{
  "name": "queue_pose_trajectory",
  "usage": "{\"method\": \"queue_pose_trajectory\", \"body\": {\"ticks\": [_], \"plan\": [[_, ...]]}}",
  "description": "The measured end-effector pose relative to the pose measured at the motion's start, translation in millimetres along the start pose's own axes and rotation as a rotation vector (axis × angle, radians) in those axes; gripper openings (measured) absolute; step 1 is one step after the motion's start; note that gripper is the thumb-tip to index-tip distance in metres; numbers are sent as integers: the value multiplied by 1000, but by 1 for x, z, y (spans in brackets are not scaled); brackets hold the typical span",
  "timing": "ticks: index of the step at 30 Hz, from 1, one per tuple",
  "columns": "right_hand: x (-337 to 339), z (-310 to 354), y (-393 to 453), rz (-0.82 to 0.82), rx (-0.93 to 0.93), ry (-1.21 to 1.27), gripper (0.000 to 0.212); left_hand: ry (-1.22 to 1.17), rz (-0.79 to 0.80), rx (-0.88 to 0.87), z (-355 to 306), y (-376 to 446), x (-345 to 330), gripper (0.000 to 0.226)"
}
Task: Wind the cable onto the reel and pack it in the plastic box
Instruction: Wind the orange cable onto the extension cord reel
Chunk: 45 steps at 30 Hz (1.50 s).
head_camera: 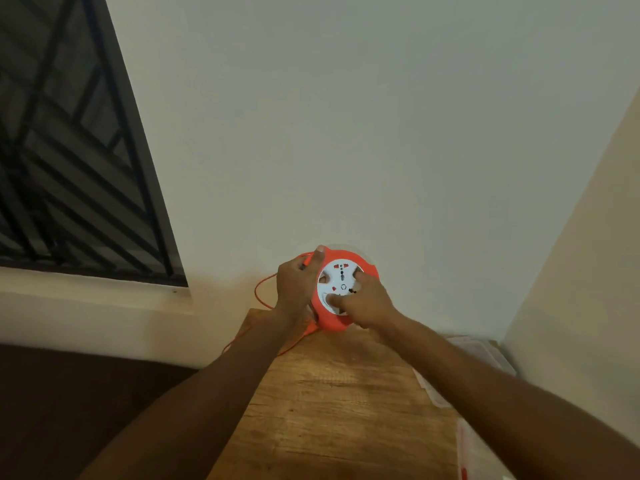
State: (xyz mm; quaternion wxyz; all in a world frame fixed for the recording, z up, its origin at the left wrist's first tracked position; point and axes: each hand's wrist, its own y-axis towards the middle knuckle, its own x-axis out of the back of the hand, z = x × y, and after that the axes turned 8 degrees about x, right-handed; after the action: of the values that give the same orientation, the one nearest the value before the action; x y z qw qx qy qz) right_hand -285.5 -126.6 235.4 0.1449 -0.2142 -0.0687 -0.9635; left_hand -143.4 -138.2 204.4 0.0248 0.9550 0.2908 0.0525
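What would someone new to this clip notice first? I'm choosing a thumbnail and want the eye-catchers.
The bright orange cable reel with its white socket face, held up before the pale wall above the far end of the wooden table. The left hand grips its rim while the right hand presses fingers on the white face. Loose orange cable loops left of the reel; a dark barred window fills the upper left.

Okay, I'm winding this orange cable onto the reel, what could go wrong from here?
1. The loose orange cable loops off the wooden table's left edge; it may snag there while winding.
2. The reel is held up off the table, gripped at its rim by the left hand, so it could slip.
3. The right hand's fingers press the socket face and could get pinched.
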Motion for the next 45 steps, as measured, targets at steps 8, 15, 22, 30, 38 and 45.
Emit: {"method": "queue_pose_trajectory", "body": {"ticks": [8, 15, 22, 30, 38, 45], "plan": [[-36, 6, -25, -93, -291, 683, 72, -78, 10, 102, 13, 1, -8, 57], [7, -8, -20, 68, 40, -119, 31, 21, 36, 104, 13, 19, 14, 61], [32, -4, 0, 437, 927, -1314, 51, 77, 111, 23, 7, 15, 18, 52], [39, 19, 3, 621, 1013, -1660, 56, 96, 225, 22, 7, 13, 18, 41], [36, 20, 8, 626, 959, -1684, 84, 122, 262, 37, 8, 13, 23, 32], [17, 16, 4, 556, 961, -1730, 79, 126, 276, -13, 5, 7, 18, 32]]}}
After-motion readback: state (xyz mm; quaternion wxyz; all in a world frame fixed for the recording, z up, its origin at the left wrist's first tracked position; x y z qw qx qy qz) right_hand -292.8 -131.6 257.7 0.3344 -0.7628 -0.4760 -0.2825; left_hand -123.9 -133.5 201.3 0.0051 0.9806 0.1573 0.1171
